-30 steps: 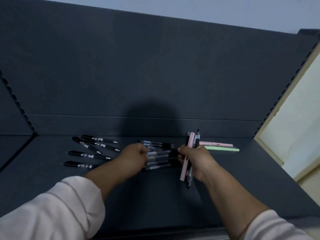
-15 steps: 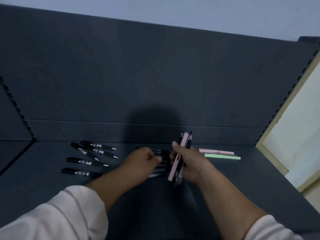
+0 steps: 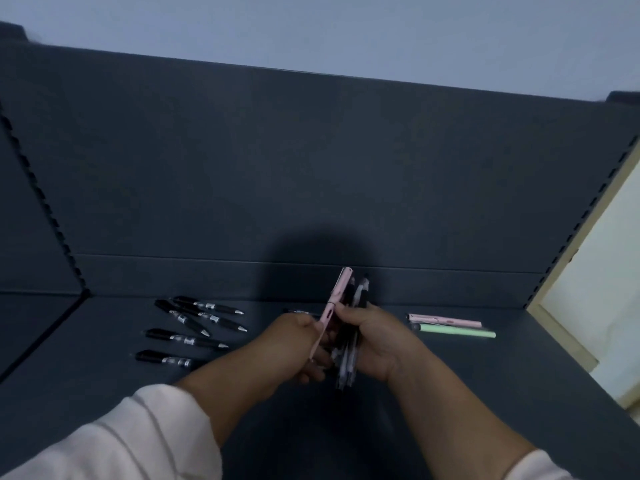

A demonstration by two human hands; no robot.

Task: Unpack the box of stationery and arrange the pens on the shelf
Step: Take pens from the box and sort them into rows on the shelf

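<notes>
My right hand [image 3: 379, 341] grips a bundle of pens [image 3: 360, 296] upright above the dark shelf [image 3: 450, 393]. A pink pen [image 3: 337, 292] sticks out of the bundle at its left side, tilted. My left hand [image 3: 289, 344] meets the bundle from the left, and its fingers pinch the lower part of the pink pen. Several black pens [image 3: 194, 323] lie spread on the shelf to the left. A second pink pen [image 3: 445, 320] and a green pen [image 3: 457, 330] lie side by side to the right. My hands hide most of the pens lying in the middle.
The shelf's dark back panel [image 3: 311, 168] rises right behind the pens. A perforated upright [image 3: 41, 202] bounds the left side. At the right stands a pale wooden frame [image 3: 588, 271].
My left hand has left the pens lying in the middle and come to the bundle, taking the pink pen. My right hand has shifted a little left, and the bundle now tilts.
</notes>
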